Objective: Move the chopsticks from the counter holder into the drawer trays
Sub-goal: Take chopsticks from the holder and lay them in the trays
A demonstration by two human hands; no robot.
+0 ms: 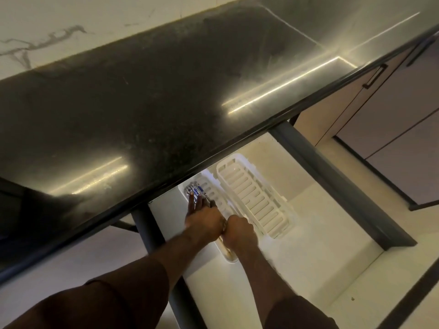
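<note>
Nearest, both forearms reach into the open drawer (308, 269). The left hand (204, 222) lies released, fingers flat on the chopsticks (195, 193) in the left tray (215, 198); the right hand (240, 231) looks clenched, on what I cannot tell. Settling them seems underway; next, probably withdrawing. At two o'clock sits an empty tray (251, 198). Beyond, at twelve o'clock, the dark tabletop (142, 103) shows no holder.

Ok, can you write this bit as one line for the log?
drawer open | both hands in left tray on chopsticks | right tray empty

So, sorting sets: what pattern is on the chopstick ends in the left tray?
Blue-and-white patterned chopstick ends, head view.
</note>
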